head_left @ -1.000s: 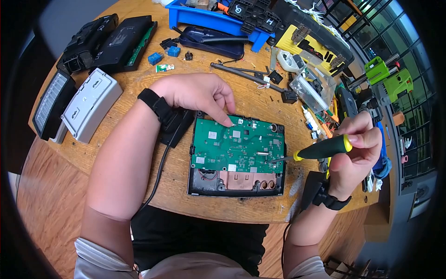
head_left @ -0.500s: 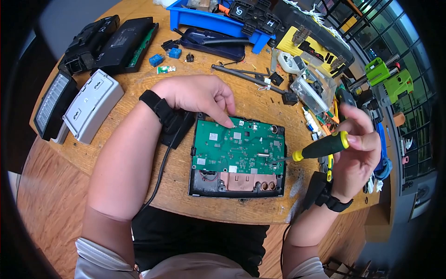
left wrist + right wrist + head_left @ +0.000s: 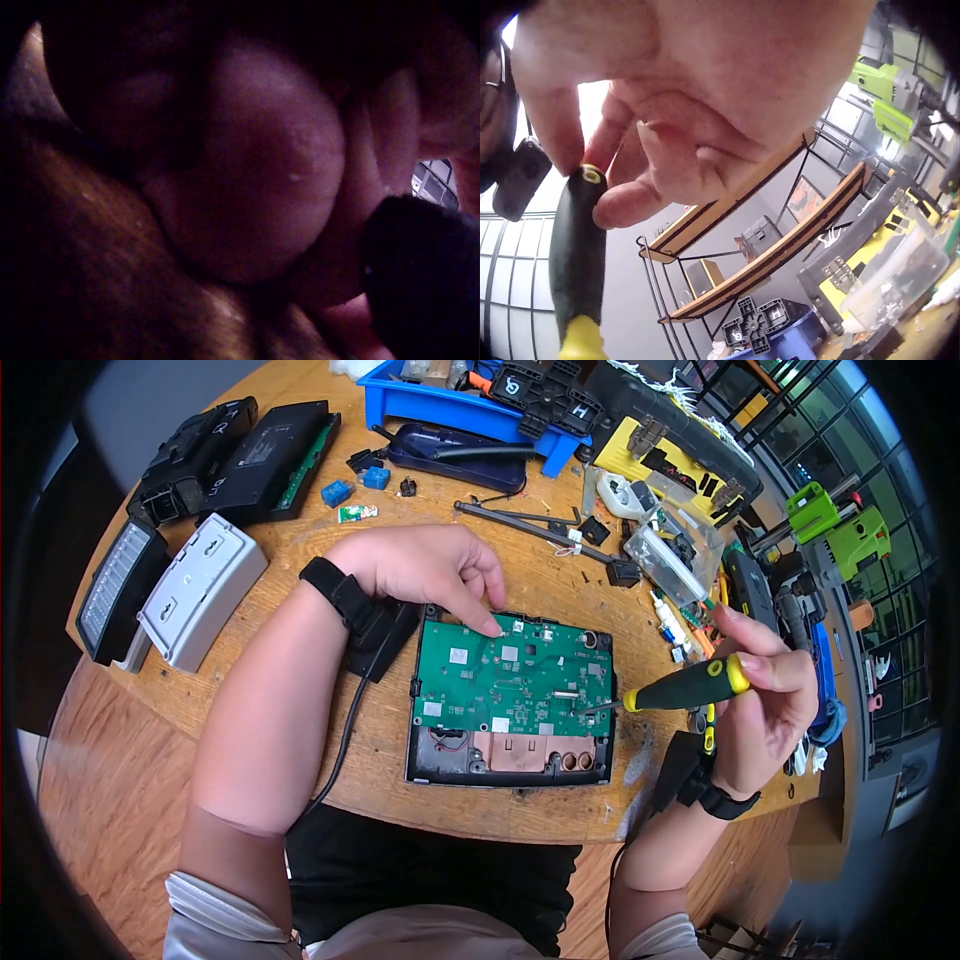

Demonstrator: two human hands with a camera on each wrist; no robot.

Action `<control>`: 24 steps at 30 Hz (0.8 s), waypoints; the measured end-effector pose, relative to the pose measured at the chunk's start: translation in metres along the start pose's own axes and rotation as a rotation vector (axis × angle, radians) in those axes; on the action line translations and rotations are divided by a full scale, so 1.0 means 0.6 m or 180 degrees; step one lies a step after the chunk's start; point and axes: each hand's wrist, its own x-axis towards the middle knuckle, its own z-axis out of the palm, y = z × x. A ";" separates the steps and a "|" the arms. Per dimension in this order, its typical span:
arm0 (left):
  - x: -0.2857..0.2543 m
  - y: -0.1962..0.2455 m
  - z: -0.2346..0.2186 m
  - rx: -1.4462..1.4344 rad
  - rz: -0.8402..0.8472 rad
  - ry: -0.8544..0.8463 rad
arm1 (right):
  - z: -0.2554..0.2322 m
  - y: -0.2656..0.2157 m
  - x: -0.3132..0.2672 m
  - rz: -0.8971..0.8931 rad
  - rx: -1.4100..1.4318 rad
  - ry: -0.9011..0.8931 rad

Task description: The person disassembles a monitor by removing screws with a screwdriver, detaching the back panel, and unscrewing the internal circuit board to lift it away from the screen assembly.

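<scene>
A green circuit board [image 3: 470, 670] lies in a black plastic housing [image 3: 450, 765] on the wooden table, with a copper-coloured plate [image 3: 520, 750] showing along the near side. The right hand [image 3: 765, 700] pinches the yellow end of a green-and-yellow screwdriver [image 3: 685, 685] between thumb and fingers. Its shaft slants down to the left, tip at the board's lower right part. The left hand [image 3: 430, 565] reaches in from the left; its thumb rests on the board's far edge, and the other fingers bend loosely behind the housing. The left wrist view is dark, mostly fingers.
Grey and black cases [image 3: 205, 590] stand at the left. Behind are a blue bin [image 3: 430, 405], a dark tray [image 3: 460, 465] and small blue parts [image 3: 337, 491]. A clear plastic box [image 3: 680, 550], loose tools and a yellow-and-black toolbox [image 3: 640, 445] crowd the right side.
The right hand's fingers have shifted round the screwdriver's end, and the handle has turned, bringing a yellow ring mark into sight. The tip stays near the same spot; the left hand has hardly moved.
</scene>
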 end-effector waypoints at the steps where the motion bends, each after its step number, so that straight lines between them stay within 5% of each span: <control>1: 0.000 0.000 0.000 0.0006 0.0024 -0.0003 | 0.001 -0.002 -0.003 0.0096 -0.0139 -0.0029; 4: 0.001 -0.001 0.000 0.0066 0.0041 0.0012 | 0.007 -0.003 0.003 0.0125 -0.0251 -0.0086; 7: 0.001 -0.001 0.000 0.0081 0.0043 0.0029 | 0.027 0.007 0.008 -0.0425 -0.1143 0.0438; 10: 0.000 0.002 0.002 0.0098 0.0008 0.0030 | 0.019 0.003 0.014 -0.0515 -0.0936 0.0093; 14: 0.002 0.001 0.003 0.0111 0.0002 0.0036 | 0.045 -0.010 0.003 -0.0047 -0.0731 0.0632; 18: -0.001 0.007 0.003 0.0110 -0.0033 0.0050 | 0.018 -0.019 0.009 -0.0462 -0.1098 -0.0137; 19: -0.001 0.008 0.003 0.0139 -0.0035 0.0057 | 0.024 -0.009 0.008 -0.0647 -0.1120 0.0223; 24: 0.001 0.004 0.002 0.0082 0.0001 0.0031 | 0.021 -0.011 0.010 -0.0707 -0.1121 0.0157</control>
